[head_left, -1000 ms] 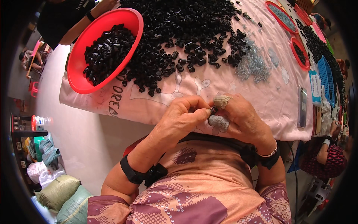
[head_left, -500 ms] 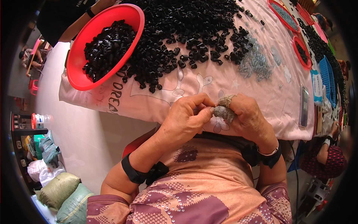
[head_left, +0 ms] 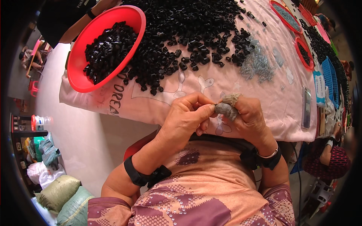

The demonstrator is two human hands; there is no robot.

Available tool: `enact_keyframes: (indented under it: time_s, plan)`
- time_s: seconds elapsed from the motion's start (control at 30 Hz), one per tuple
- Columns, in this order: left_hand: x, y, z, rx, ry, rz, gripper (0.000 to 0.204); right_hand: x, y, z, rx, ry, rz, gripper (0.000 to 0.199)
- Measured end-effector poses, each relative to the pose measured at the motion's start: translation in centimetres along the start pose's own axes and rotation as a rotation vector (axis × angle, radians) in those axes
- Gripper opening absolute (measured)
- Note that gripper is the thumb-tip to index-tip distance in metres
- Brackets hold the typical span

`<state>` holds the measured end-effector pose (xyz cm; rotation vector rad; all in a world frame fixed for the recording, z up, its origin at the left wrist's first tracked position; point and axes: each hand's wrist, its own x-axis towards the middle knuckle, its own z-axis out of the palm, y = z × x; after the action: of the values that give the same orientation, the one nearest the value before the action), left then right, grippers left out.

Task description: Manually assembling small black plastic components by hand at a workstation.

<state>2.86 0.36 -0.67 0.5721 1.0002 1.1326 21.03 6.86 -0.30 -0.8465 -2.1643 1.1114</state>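
Risk: the tiny part pinched between the two hands could slip and drop into the lap or off the table edge, since both grips meet above the cloth's rim. Left hand [head_left: 186, 118] fingers closed together, tips pressed to the part. Right hand [head_left: 245, 115], its thumb and forefinger wrapped in grey tape [head_left: 227, 109], clamps the same small piece; the piece itself is too hidden to identify. Black parts [head_left: 188, 41] heaped well beyond on the pink cloth [head_left: 196, 84].

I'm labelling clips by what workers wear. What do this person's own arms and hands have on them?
The left hand is bare, with a black fabric band tied round the forearm. The right hand has grey-beige cloth wrappings on thumb and forefinger, a thin silver bangle at the wrist and a black fabric band beside it. Short purple-patterned sleeves cover the upper arms.
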Motion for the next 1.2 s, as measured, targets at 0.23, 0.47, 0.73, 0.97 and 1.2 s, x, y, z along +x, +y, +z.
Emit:
enact_keyframes:
  time_s: [0.23, 0.47, 0.73, 0.97, 1.2]
  plan:
    - [-0.2, 0.1, 0.4, 0.313, 0.048, 0.124, 0.011, 0.5, -0.6, -0.1, -0.472, 0.0, -0.274, 0.013]
    - [-0.1, 0.4, 0.3, 0.311, 0.028, 0.082, 0.012, 0.3, 0.5, -0.2, -0.448, 0.014, -0.265, 0.011]
    - [0.1, 0.0, 0.2, 0.301, -0.01, 0.07, 0.014, 0.2, 0.6, -0.5, -0.417, -0.052, -0.261, 0.01]
    - [0.1, 0.1, -0.2, 0.348, -0.032, 0.098, 0.016, 0.4, -0.5, 0.0, -0.515, -0.049, -0.26, 0.012]
    - [0.2, 0.6, -0.8, 0.14, -0.107, 0.022, 0.019, 0.6, -0.1, 1.0, -0.298, 0.157, -0.311, 0.022]
